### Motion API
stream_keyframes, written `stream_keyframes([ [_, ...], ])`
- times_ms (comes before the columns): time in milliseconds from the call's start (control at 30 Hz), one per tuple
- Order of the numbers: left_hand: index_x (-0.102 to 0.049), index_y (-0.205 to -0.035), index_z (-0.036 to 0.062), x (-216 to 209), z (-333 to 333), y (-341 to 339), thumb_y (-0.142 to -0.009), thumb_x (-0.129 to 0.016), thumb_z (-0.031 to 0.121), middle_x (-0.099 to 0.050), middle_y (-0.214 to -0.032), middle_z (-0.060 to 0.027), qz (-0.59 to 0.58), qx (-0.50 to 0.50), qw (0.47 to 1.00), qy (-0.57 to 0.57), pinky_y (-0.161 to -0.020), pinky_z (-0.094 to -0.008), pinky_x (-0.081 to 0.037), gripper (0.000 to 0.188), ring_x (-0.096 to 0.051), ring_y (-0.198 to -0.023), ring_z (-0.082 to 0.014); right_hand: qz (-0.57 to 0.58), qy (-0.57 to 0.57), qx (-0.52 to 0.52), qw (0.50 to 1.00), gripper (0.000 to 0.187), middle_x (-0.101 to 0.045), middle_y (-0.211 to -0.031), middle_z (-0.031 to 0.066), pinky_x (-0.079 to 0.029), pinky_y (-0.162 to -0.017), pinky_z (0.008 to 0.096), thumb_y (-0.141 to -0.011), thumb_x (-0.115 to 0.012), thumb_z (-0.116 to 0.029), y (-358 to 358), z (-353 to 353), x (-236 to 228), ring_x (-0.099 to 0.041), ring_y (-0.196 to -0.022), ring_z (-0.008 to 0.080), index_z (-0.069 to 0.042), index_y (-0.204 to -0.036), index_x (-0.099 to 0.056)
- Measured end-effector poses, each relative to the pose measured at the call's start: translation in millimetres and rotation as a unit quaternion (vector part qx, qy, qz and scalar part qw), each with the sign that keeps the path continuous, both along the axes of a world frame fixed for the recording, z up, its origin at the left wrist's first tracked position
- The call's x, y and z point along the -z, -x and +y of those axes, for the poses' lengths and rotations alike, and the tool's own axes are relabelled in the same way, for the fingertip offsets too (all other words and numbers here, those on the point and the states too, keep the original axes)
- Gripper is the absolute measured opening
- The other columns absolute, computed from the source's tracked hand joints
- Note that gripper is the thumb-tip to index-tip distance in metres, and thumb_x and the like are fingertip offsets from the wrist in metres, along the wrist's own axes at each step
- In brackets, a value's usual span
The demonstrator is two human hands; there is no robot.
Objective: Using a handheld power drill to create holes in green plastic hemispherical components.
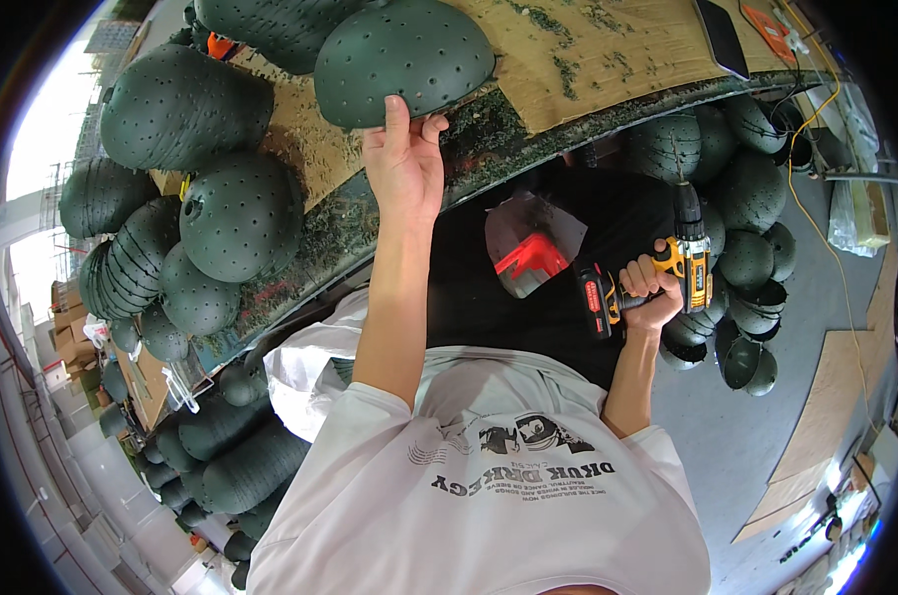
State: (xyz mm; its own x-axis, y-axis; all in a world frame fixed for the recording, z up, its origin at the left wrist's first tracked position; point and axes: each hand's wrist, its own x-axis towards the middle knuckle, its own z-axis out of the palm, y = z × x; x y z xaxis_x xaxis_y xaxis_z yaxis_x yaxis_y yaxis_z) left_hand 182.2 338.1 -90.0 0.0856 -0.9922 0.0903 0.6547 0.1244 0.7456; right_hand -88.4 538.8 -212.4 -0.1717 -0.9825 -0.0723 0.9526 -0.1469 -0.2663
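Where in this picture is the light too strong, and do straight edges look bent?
Head view: the window area at the far left is blown out white; the workbench edge curves strongly from fisheye distortion; the left hand and the drill stay sharp, evenly lit.

Dark green perforated helmet shell [404,59] dome-up on workbench; yellow-black cordless drill [689,260] upright.

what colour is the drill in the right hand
The drill is yellow and black, with a red-and-black battery pack; it shows in the head view.
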Motion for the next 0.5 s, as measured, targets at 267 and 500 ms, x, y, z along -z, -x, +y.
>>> stream_keyframes([
  [267, -0.054, -0.123, 0.0138, -11, 1, 2, -0.105, -0.056, 0.028, -0.065, -0.106, -0.0016, 0.050, -0.022, 0.998, -0.008, -0.057, -0.0290, -0.047, 0.023, -0.061, -0.083, -0.0132, -0.002, 0.000, -0.003, 1.000, 0.039, -0.037, -0.063, -0.0032, -0.034, -0.058, 0.0269, -0.086, -0.058, -0.008, 0, -1, 0, -0.036, -0.055, 0.0086, -0.004, -0.124, -0.048],
  [500, -0.055, -0.128, 0.0133, 0, -4, -2, -0.104, -0.057, 0.030, -0.066, -0.111, -0.0011, 0.067, 0.028, 0.997, 0.002, -0.057, -0.0281, -0.047, 0.030, -0.062, -0.090, -0.0123, 0.013, -0.036, 0.004, 0.999, 0.037, -0.035, -0.061, -0.0038, -0.033, -0.055, 0.0282, -0.083, -0.059, -0.010, -2, -2, -3, -0.035, -0.052, 0.0092, -0.006, -0.120, -0.051],
])
